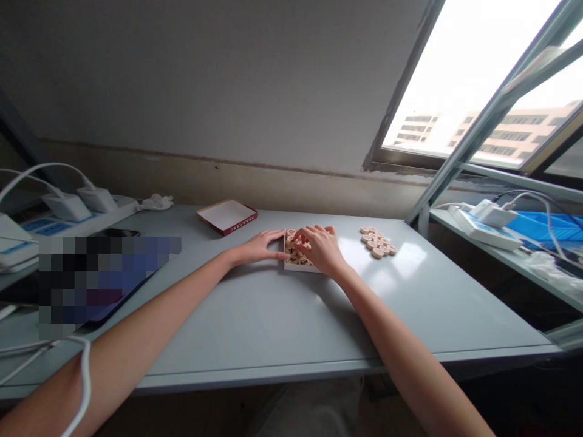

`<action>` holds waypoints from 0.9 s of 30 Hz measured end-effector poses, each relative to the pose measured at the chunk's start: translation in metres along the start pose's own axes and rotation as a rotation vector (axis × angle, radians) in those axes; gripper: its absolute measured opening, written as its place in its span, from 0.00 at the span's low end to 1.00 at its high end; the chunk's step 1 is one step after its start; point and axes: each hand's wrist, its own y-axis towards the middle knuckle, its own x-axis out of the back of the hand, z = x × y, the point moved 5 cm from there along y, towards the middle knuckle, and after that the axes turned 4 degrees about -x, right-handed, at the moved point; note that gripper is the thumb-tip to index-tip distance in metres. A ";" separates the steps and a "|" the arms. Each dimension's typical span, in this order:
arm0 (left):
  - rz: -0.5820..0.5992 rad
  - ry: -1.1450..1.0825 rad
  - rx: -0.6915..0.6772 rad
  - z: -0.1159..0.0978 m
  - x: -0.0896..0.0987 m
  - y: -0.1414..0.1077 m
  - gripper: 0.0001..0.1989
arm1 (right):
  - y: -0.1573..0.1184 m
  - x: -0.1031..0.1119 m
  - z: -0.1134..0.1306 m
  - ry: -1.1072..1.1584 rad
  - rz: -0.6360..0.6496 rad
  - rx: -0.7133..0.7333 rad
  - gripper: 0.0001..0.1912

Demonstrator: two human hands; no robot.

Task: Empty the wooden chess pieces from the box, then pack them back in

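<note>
A shallow white-walled box (302,267) stands in the middle of the desk, with several round wooden Chinese chess pieces (292,250) in it, marked in red and black. My left hand (259,246) steadies the box at its left side, thumb and fingers apart along that wall. Over the box reaches my right hand (324,246), its thumb and index finger pinched together at a chess piece, which the fingers partly cover. The right part of the box is hidden beneath this hand. More loose Chinese chess pieces (378,243) lie in a cluster to the right.
A red-edged box lid (228,216) lies inner side up at the back left. On the left are a power strip (119,205) with white chargers and cables, and a blurred-out patch. Another power strip (489,226) and a blue tray (542,227) sit on the right shelf.
</note>
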 end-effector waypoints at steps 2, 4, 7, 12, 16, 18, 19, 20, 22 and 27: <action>0.002 0.028 -0.008 0.000 0.000 0.000 0.37 | 0.000 0.001 0.000 -0.002 0.002 -0.007 0.05; 0.001 0.043 -0.011 0.002 0.000 0.000 0.37 | 0.000 0.001 0.001 -0.003 0.000 -0.009 0.05; 0.001 0.050 -0.017 0.003 0.000 0.000 0.37 | 0.000 0.001 0.001 -0.003 -0.001 -0.007 0.05; 0.006 0.056 0.005 0.004 0.000 0.000 0.37 | 0.000 0.000 -0.001 -0.009 0.003 -0.004 0.05; 0.009 0.050 0.000 0.002 0.000 0.000 0.37 | -0.001 0.000 0.001 -0.003 0.001 -0.006 0.05; 0.011 0.039 -0.012 0.000 0.000 0.000 0.37 | -0.001 0.002 0.001 0.006 0.004 -0.006 0.05; 0.010 0.036 -0.010 -0.001 0.000 0.000 0.38 | 0.000 0.004 -0.001 0.017 0.005 -0.005 0.05; 0.006 0.034 -0.002 -0.001 0.000 -0.001 0.38 | 0.000 0.007 -0.004 0.028 0.001 -0.013 0.06; 0.002 0.037 0.022 -0.001 0.001 -0.002 0.39 | 0.001 0.015 -0.019 0.033 -0.030 -0.072 0.07; 0.014 0.048 0.057 0.005 0.000 -0.002 0.40 | -0.012 0.031 -0.093 -0.220 -0.071 -0.458 0.10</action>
